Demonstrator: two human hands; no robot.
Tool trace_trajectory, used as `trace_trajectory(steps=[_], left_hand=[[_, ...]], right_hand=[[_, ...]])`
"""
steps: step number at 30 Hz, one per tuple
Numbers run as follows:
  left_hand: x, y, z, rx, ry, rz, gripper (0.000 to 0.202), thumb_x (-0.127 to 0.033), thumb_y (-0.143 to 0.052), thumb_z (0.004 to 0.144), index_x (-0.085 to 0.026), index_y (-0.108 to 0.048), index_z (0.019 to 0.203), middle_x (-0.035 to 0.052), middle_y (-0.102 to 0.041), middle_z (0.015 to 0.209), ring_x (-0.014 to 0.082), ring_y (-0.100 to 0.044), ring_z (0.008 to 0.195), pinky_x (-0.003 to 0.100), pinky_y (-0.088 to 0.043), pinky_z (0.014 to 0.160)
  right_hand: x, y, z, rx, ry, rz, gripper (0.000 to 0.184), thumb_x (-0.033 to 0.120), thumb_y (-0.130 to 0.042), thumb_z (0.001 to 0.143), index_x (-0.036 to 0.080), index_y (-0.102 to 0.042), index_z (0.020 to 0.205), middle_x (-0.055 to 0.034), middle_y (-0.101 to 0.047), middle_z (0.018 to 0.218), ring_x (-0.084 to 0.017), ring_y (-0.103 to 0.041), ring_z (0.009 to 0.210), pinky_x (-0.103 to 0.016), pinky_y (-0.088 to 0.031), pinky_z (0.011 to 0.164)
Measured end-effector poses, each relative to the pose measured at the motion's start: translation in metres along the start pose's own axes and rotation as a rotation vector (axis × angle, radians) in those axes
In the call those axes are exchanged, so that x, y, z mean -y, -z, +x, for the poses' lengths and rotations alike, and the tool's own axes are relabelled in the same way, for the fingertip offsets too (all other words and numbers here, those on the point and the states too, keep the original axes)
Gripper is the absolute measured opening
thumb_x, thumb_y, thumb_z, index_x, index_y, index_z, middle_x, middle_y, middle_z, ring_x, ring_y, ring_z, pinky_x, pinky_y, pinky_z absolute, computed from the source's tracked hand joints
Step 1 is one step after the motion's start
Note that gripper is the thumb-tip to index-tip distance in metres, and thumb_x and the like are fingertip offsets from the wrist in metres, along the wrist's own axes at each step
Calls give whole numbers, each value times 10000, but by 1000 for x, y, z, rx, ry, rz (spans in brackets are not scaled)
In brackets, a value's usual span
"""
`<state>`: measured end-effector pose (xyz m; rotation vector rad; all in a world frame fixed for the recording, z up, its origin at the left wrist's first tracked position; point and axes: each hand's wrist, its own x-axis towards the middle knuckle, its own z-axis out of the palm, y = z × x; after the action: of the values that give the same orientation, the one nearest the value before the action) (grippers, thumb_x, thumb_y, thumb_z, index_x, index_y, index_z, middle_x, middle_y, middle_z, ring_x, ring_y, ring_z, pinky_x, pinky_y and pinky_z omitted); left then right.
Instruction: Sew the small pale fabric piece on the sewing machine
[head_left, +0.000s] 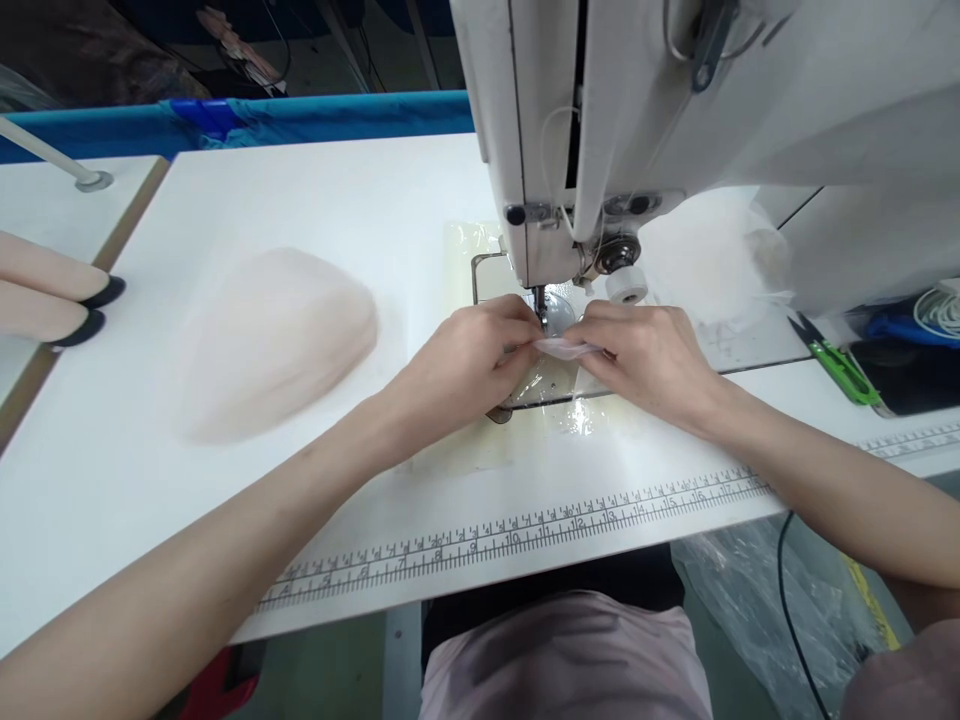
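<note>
A small strip of thin white fabric [564, 349] stretches between my two hands, just in front of the presser foot [538, 303] of a white sewing machine [660, 110]. My left hand [484, 345] pinches its left end, close beside the foot. At the other end, the fingers of my right hand [645, 350] are closed on the same fabric. Below them lies the metal needle plate [551, 388], covered with clear film. Whether the needle is in the fabric cannot be seen.
Sheer pale fabric pieces [277, 340] lie on the white table left of the machine, with more white fabric [709, 255] behind my right hand. Green-handled thread snips [840, 368] rest at the right beside a dark tray. A printed ruler [510, 545] runs along the front edge.
</note>
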<state>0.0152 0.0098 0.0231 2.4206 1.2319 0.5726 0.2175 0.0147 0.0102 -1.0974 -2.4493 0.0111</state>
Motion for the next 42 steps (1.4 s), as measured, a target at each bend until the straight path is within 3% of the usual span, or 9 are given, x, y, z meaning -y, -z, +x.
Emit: trace_trajectory(steps=[5, 9, 13, 24, 30, 42], left_hand=[[-2, -16, -23, -176, -312, 455, 276, -151, -472, 925, -123, -693, 1087, 128, -688, 1056, 263, -628, 962, 395, -514, 774], [-8, -20, -35, -218, -356, 644, 239, -148, -551, 907, -146, -671, 1114, 93, -700, 1158, 274, -625, 1088, 418, -482, 863], [-11, -18, -37, -185, -333, 663, 254, -141, -551, 916, -139, -649, 1151, 107, -694, 1181, 278, -577, 1213, 408, -463, 918], [-3, -15, -33, -127, -262, 552, 292, -153, -479, 946, -189, -623, 1196, 105, -676, 1212, 286, -556, 1248, 489, -447, 968], [7, -14, -24, -129, -237, 609, 294, -195, -443, 972, -204, -595, 1224, 87, -669, 1234, 261, -543, 1265, 491, -391, 1033], [-1, -16, -35, -184, -257, 557, 285, -182, -480, 958, -192, -616, 1208, 85, -679, 1209, 297, -594, 1199, 530, -433, 944]], right_hand=[[0, 2, -5, -87, 244, -139, 185, 115, -576, 860, 185, -736, 798, -18, -740, 971, -185, -624, 879, -320, -393, 645], [1, 2, -6, -69, 309, -130, 228, 62, -527, 871, 178, -723, 853, 5, -762, 925, -175, -636, 981, -331, -409, 742], [3, 1, -7, -80, 306, -136, 239, 61, -509, 878, 174, -718, 850, -5, -765, 891, -172, -653, 927, -334, -412, 755], [0, -4, -3, -35, 252, -118, 272, 54, -485, 884, 198, -714, 855, -5, -759, 967, -178, -643, 960, -338, -409, 772], [-5, -9, 2, 14, 198, -131, 260, 52, -490, 883, 189, -712, 879, -14, -758, 977, -202, -644, 897, -362, -408, 776], [-3, -11, -3, -36, 276, -232, 285, 96, -448, 929, 202, -710, 893, 1, -748, 1050, -171, -632, 1012, -355, -379, 826]])
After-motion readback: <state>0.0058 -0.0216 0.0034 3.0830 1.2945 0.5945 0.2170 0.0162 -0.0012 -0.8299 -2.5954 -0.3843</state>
